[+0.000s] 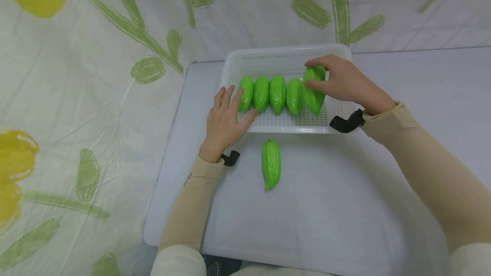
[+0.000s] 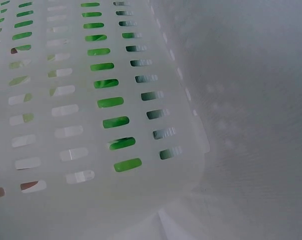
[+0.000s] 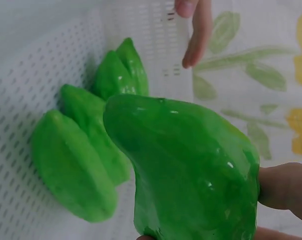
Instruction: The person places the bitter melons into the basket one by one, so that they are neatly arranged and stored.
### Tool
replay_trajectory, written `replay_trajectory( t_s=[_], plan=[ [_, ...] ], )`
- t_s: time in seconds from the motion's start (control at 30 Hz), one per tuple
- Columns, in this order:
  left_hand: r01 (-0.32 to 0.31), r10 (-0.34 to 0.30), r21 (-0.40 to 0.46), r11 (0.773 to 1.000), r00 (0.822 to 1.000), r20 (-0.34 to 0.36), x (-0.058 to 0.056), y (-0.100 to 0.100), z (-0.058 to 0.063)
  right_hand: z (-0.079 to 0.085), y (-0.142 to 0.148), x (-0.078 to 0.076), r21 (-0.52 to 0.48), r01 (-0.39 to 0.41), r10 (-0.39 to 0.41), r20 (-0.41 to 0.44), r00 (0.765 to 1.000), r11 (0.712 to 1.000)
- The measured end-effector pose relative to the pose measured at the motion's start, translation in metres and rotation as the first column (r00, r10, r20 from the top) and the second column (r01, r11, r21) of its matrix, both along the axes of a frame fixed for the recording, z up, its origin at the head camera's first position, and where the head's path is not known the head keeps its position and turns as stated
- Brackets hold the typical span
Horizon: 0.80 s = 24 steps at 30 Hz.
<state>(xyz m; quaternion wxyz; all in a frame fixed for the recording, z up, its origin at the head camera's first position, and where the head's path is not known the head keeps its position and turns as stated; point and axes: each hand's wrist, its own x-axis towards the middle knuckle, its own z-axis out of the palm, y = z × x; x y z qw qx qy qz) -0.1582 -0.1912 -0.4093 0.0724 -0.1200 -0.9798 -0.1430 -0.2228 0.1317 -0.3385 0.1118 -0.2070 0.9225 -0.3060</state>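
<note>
My right hand (image 1: 343, 79) pinches a glossy, ridged green fruit (image 1: 315, 97), pointed at one end, between thumb and fingers over the right part of a white perforated plastic basket (image 1: 284, 129). In the right wrist view this fruit (image 3: 191, 165) fills the middle, with fingertips at its edge. Several similar green fruits (image 1: 278, 95) lie in a row in the basket, left of the held one. My left hand (image 1: 226, 120), fingers spread, is at the basket's left front edge; whether it touches the rim cannot be told. The left wrist view shows the basket's slotted wall (image 2: 65, 120).
One more green fruit (image 1: 271, 165) lies on the pale tabletop (image 1: 326, 208) in front of the basket. A floral cloth (image 1: 245, 7) hangs behind and to the left of the table. Black wrist mounts (image 1: 347, 122) stick out below each hand.
</note>
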Motion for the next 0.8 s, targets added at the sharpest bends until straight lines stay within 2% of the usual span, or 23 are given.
replay_trajectory(
  t_s=[0.17, 0.47, 0.8],
  plan=[
    [0.004, -0.004, 0.008, 1.000, 1.000, 0.004, 0.000, 0.000, 0.001, -0.007, -0.006, -0.015, 0.057, -0.037, 0.036, 0.024, 0.999, 0.998],
    [0.002, -0.002, 0.010, 1.000, 1.000, 0.000, 0.001, 0.000, 0.001, -0.024, -0.013, -0.038, 0.188, -0.070, 0.050, 0.110, 0.993, 0.980],
    [0.007, -0.007, 0.002, 1.000, 1.000, 0.003, 0.000, 0.000, 0.002, -0.045, -0.018, -0.053, 0.221, -0.120, 0.085, 0.161, 0.983, 0.968]
  ],
)
